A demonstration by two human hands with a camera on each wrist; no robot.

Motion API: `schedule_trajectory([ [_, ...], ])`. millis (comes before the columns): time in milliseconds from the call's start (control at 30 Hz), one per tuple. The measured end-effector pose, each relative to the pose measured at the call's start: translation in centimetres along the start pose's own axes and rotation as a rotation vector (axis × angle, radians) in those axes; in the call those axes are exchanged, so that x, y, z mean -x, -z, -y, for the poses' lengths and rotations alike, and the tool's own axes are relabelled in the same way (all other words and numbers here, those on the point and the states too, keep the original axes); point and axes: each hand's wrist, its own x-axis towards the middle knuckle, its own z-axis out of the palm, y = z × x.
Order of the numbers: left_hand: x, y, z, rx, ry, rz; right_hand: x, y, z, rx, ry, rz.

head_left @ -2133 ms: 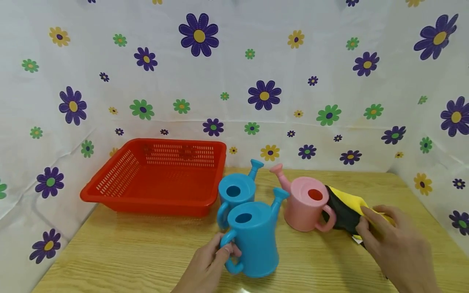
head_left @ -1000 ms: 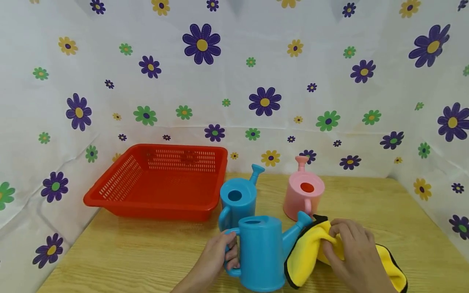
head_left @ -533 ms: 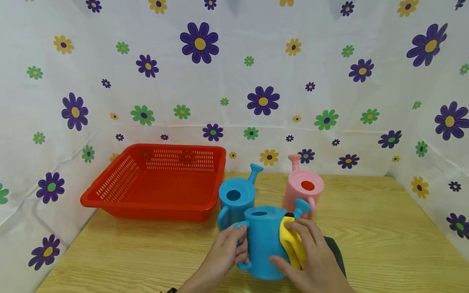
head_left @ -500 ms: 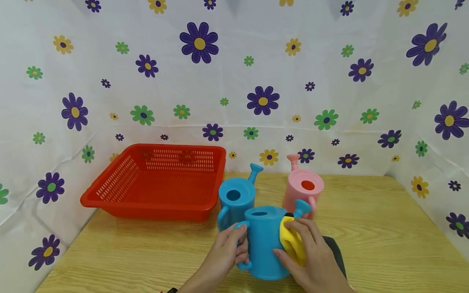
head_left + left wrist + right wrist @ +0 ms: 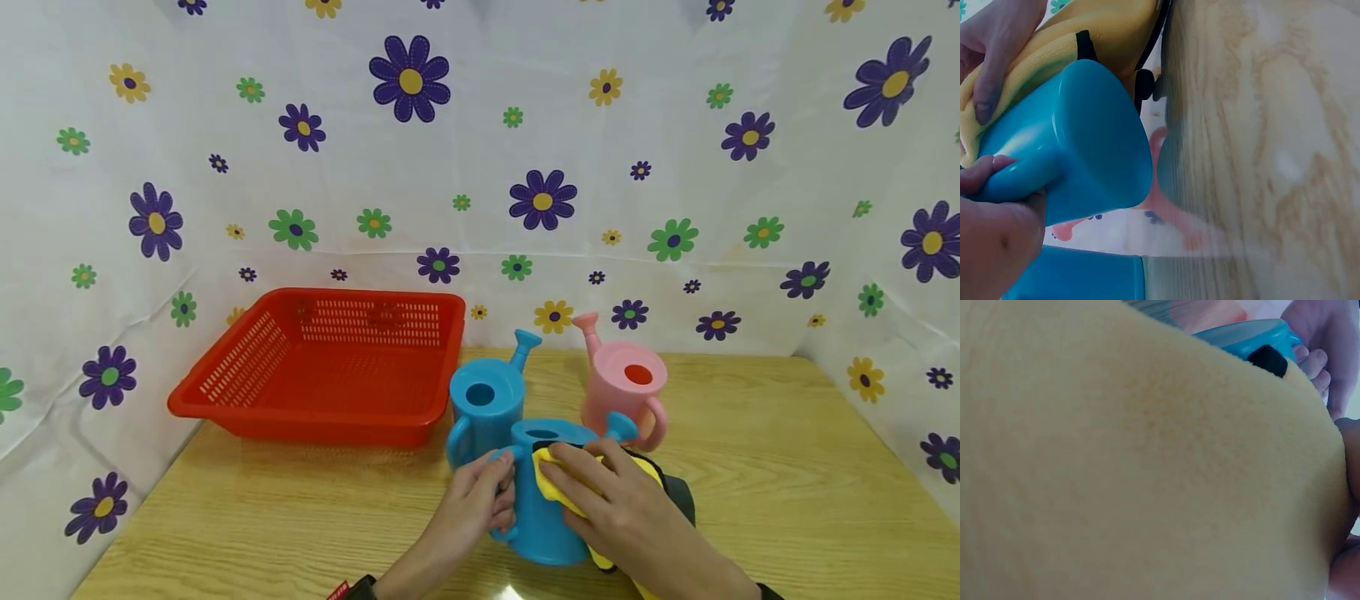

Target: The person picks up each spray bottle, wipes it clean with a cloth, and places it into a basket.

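Blue plastic watering can (image 5: 551,537): glossy, smooth-sided body; looped handle; oval opening in the top; flared spout head showing above the cloth. Location: front centre, raised above the pale wood-grained table (image 5: 300,517), its base visible from the left wrist.

Left hand (image 5: 480,496): fingers curled round the handle. Right hand (image 5: 626,508): fingers bent over a yellow plush cloth (image 5: 1116,28) with black edging, gripping it against the can's side.

Containers: one rectangular red plastic basket (image 5: 315,425), flared rim, slotted walls, its red floor in view. One second blue plastic watering can (image 5: 487,404), upright, just beside the basket; dark opening, contents cannot be told. One pink plastic watering can (image 5: 611,404), upright, farther back and to the right; red visible through its opening.

Backdrop: white flower-printed sheet (image 5: 465,125).
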Motion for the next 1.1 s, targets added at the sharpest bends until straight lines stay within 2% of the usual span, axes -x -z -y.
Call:
schedule_trajectory([
  [200, -0.1, -0.1, 0.2, -0.013, -0.028, -0.015, 0.0, -0.1, 0.2, 0.051, 0.092, 0.018],
  [400, -0.2, -0.1, 0.1, -0.016, -0.024, -0.036, 0.4, -0.6, 0.8, -0.004, 0.171, -0.034],
  [567, -0.2, 0.0, -0.1, 0.006, -0.001, -0.067, 1.2, -0.7, 1.5, -0.075, 0.188, 0.011],
  [767, -0.3, 0.1, -0.4, 0.047, 0.023, -0.135, 1.7, -1.2, 1.8, -0.107, 0.284, 0.03],
  [933, -0.3, 0.5, -0.6, 0.115, 0.019, -0.168, 1.9, -1.1, 2.0, -0.125, 0.283, 0.077],
  [1100, -0.3, 0.7, -0.7, 0.137, 0.023, -0.186, 2.1, -0.9, 2.2, -0.137, 0.282, 0.109],
])
